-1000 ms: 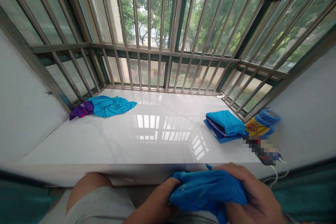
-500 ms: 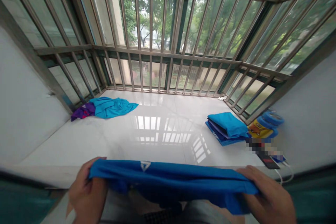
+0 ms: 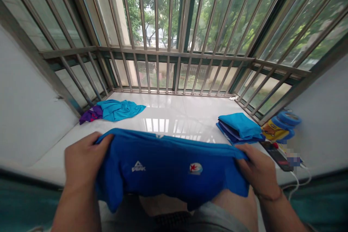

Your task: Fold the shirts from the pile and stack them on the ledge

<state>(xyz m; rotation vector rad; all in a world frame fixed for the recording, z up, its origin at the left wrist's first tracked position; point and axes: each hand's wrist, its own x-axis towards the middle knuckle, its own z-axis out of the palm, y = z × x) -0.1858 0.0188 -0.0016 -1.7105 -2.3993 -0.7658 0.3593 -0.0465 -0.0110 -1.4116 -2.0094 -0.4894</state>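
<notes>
A blue shirt (image 3: 168, 166) with a white PEAK logo and a round red-and-white badge hangs stretched between my two hands. My left hand (image 3: 84, 156) is closed on its upper left end, thumb over the cloth. At the upper right end my right hand (image 3: 258, 170) pinches the fabric. The upper edge runs nearly straight, dipping slightly to the right, and the lower part droops over my lap. Beyond my right hand lies a folded pile of blue clothes (image 3: 240, 127) on the sill. Farther off on the left is a crumpled light blue garment (image 3: 121, 110).
A purple garment (image 3: 91, 115) lies beside the light blue one. On the right stand a blue-and-yellow container (image 3: 281, 125) and a dark phone (image 3: 277, 156) with a white cable (image 3: 296, 185). Metal bars (image 3: 176, 53) close off the glossy white sill (image 3: 185, 107) at the back.
Both hands have risen and moved forward with the shirt. Its front now hangs down, showing the logo and badge, where before it was mostly a folded strip.
</notes>
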